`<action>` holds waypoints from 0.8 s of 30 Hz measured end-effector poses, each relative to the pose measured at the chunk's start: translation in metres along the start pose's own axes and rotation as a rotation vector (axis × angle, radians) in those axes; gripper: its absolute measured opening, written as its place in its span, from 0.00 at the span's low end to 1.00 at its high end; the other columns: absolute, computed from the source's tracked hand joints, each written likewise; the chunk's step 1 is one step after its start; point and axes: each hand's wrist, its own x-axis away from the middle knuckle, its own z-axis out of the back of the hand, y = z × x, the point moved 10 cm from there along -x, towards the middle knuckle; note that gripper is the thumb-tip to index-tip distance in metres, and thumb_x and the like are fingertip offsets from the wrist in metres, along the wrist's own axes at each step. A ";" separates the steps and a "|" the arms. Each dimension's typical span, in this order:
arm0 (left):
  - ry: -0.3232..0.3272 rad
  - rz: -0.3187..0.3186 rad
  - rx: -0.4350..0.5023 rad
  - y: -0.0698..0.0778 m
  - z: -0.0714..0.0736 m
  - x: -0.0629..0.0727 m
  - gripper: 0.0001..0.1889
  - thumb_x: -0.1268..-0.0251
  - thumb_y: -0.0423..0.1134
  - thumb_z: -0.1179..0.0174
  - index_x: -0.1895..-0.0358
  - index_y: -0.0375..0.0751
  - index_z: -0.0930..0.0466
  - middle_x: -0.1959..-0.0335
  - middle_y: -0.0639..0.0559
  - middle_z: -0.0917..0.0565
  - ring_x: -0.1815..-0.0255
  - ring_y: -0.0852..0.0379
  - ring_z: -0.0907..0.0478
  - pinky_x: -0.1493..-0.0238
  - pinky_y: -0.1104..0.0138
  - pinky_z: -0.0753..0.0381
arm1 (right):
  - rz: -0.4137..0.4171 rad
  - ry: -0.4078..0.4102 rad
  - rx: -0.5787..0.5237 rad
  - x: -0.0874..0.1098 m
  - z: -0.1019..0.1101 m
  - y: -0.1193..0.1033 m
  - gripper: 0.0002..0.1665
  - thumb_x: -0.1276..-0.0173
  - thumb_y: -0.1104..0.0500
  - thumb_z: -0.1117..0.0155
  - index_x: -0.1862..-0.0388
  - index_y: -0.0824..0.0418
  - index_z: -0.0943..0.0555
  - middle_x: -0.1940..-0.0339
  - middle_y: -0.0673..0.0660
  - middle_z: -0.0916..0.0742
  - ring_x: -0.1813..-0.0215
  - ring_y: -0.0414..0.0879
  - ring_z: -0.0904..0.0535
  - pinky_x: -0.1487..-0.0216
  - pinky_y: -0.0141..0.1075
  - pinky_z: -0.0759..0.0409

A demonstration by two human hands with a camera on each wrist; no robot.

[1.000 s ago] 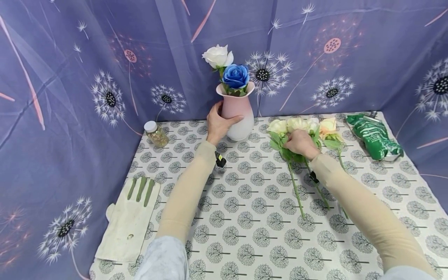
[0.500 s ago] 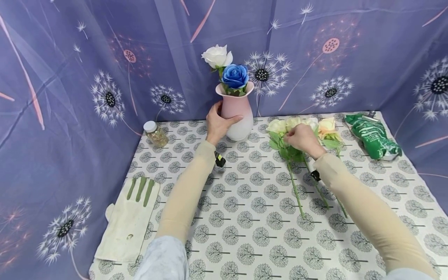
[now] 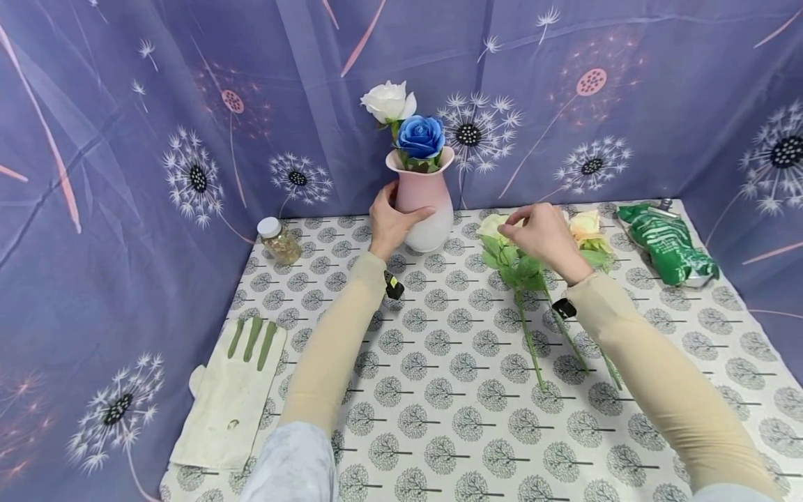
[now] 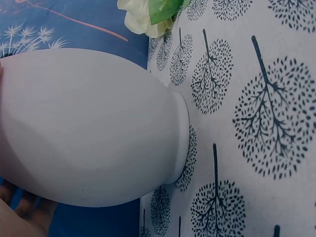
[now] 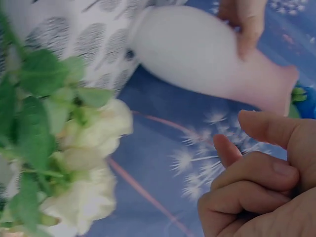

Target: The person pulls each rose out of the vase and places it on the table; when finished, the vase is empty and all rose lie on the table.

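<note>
My left hand (image 3: pixel 392 222) grips the side of a pink-and-white vase (image 3: pixel 433 219), thumb across its front. Upright on the table, the vase holds a white rose (image 3: pixel 389 102) and a blue rose (image 3: pixel 421 137). My right hand (image 3: pixel 544 237) hovers over the flower heads lying to the right, hiding some of them. Between its thumb and forefinger is a gap with nothing in it, and its other fingers curl loosely, as the right wrist view shows. Cream flowers (image 5: pixel 94 133) lie just beside that hand, apart from it. A peach rose (image 3: pixel 585 224) lies farther right.
A green foil packet (image 3: pixel 671 247) lies at the back right. Toward the back left stands a white-lidded jar (image 3: pixel 280 240). A pair of work gloves (image 3: pixel 232 397) rests at the left edge. Purple curtains (image 3: pixel 533 84) rise behind and beside the tabletop.
My right hand has risen off the cream flowers, its fingertips shifting up and slightly left. The flowers stay where they lay. My left hand and the vase have not moved.
</note>
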 end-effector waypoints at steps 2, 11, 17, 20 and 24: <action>0.001 -0.004 -0.007 0.001 0.000 0.000 0.53 0.56 0.55 0.10 0.23 0.45 0.25 0.26 0.46 0.17 0.27 0.48 0.18 0.22 0.56 0.21 | 0.024 0.029 -0.021 0.003 0.004 -0.012 0.19 0.24 0.52 0.27 0.47 0.66 0.11 0.84 0.46 0.21 0.84 0.40 0.32 0.85 0.32 0.37; 0.003 -0.013 -0.020 0.002 0.001 0.001 0.52 0.54 0.56 0.11 0.24 0.45 0.25 0.26 0.46 0.17 0.27 0.48 0.18 0.22 0.56 0.21 | 0.216 0.223 -0.098 0.011 0.013 -0.071 0.13 0.27 0.58 0.26 0.51 0.66 0.07 0.85 0.50 0.18 0.87 0.36 0.37 0.86 0.30 0.42; -0.002 -0.018 -0.011 0.002 0.001 0.001 0.52 0.54 0.56 0.11 0.24 0.46 0.25 0.27 0.47 0.16 0.28 0.49 0.18 0.23 0.57 0.21 | 0.307 0.274 -0.106 0.009 0.005 -0.107 0.11 0.27 0.59 0.26 0.52 0.65 0.06 0.80 0.62 0.11 0.88 0.37 0.35 0.86 0.28 0.42; -0.005 -0.018 -0.011 0.003 0.001 0.001 0.52 0.54 0.57 0.11 0.24 0.46 0.25 0.27 0.48 0.16 0.29 0.50 0.17 0.24 0.58 0.21 | 0.314 0.290 -0.109 0.002 0.000 -0.118 0.12 0.27 0.60 0.27 0.50 0.65 0.07 0.78 0.62 0.10 0.87 0.37 0.33 0.86 0.28 0.40; -0.007 -0.020 -0.002 0.003 0.002 0.002 0.52 0.54 0.57 0.11 0.24 0.46 0.25 0.27 0.47 0.16 0.29 0.49 0.17 0.24 0.56 0.21 | 0.302 0.346 -0.103 -0.010 -0.002 -0.129 0.13 0.26 0.57 0.27 0.48 0.62 0.06 0.80 0.60 0.13 0.85 0.37 0.33 0.83 0.29 0.40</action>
